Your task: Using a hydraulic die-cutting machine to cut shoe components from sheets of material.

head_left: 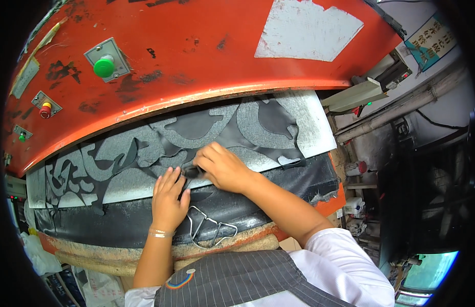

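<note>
A dark sheet (236, 134) riddled with curved cut-outs lies on a white board (315, 123), whose speckled surface shows through the holes. My right hand (220, 165) has its fingers curled round a small stack of dark cut pieces (191, 171) near the board's front edge. Beside it, my left hand (169, 200) lies with fingers stretched out over the sheet's edge, its fingertips close to those pieces. Just in front of both hands, a bent metal strip cutting die (213, 220) rests on the black covering (263, 199). How many pieces are stacked I cannot tell.
The orange-red head of a press (196, 56) hangs low over the board's far side. On it are a large green button (104, 67) and a red stop button (45, 110). A worn padded edge (99, 260) runs along the front. Clutter stands at the right.
</note>
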### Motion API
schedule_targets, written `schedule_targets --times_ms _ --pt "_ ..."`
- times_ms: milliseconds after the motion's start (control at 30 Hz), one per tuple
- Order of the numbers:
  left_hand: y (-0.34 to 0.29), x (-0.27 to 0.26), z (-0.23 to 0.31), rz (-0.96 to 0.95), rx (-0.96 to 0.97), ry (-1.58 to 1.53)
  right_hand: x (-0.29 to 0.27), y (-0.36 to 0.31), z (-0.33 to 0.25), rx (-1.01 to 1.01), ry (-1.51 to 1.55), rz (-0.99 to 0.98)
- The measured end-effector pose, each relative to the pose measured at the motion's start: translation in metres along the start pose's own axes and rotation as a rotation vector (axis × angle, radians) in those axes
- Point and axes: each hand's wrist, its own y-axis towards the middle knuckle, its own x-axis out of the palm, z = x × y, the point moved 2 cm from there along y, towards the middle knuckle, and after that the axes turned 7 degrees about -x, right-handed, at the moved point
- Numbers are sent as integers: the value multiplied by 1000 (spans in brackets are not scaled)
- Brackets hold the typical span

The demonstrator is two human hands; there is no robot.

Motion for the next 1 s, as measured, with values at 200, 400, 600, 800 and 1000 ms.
schedule_targets --times_ms 200,400,600,800,1000 --pt "-12 1 0 89 -39 -4 -64 -69 36 295 -16 174" --pt "-7 -1 7 182 -9 -72 -83 -54 51 396 -50 197" --pt "2 -1 26 217 78 -167 -78 -30 22 640 -252 -235" --pt "60 14 51 118 229 -208 -96 -29 51 54 -396 -306" --pt "71 40 27 99 291 -90 -94 -42 61 309 -64 -251"
